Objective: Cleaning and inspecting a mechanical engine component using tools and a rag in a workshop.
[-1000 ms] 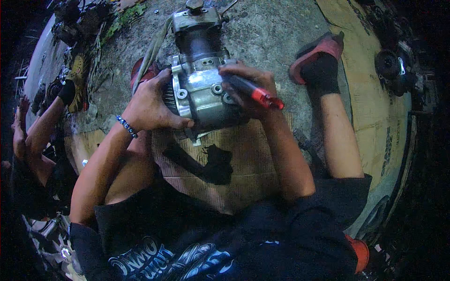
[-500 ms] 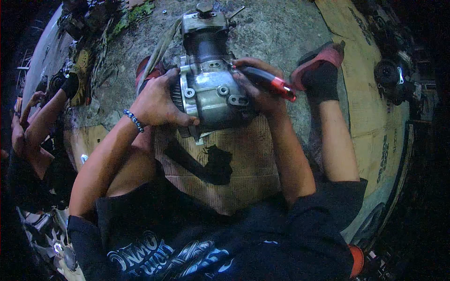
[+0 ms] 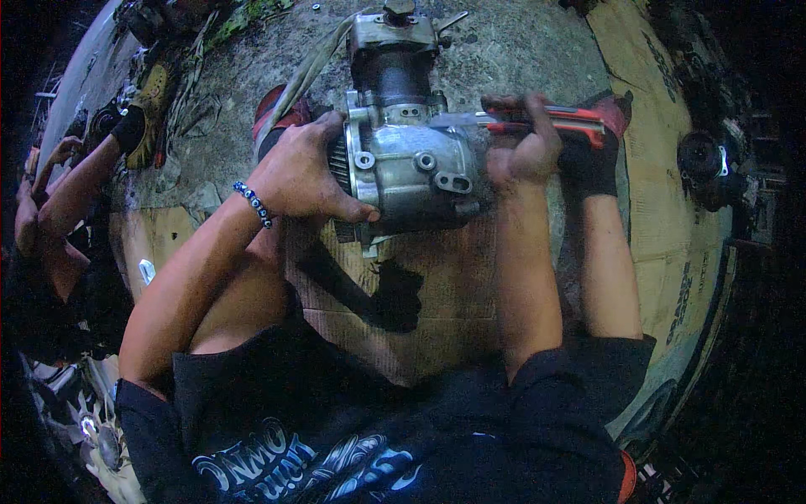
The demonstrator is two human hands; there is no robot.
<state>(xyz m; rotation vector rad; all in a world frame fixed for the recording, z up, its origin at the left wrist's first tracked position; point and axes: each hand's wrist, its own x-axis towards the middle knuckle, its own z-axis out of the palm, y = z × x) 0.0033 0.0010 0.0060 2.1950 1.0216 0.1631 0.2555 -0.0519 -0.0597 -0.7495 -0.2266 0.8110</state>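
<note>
A silver metal air compressor (image 3: pixel 411 168) rests on the ground between my legs, its dark cylinder and square head (image 3: pixel 390 35) pointing away from me. My left hand (image 3: pixel 302 172) grips its left side, thumb on the flange and fingers over the toothed gear (image 3: pixel 338 164). Just right of the housing, my right hand (image 3: pixel 529 151) is closed round a red-and-black utility knife (image 3: pixel 588 126). Blurred by motion, the knife's thin pale blade reaches left to the top of the housing, near the cylinder base. Whether the blade touches the metal, I cannot tell.
Brown cardboard (image 3: pixel 453 286) lies under the compressor, and more cardboard (image 3: pixel 651 202) is to the right. A grey strap (image 3: pixel 311 71) runs beside the cylinder. At the left sits another person (image 3: pixel 71 210). Dark round machine parts (image 3: pixel 701 155) lie at the far right.
My right hand has drawn away from the housing to the right, and the knife has swung to point left. In view, the compressor sits a little further right; my left hand keeps its grip.
</note>
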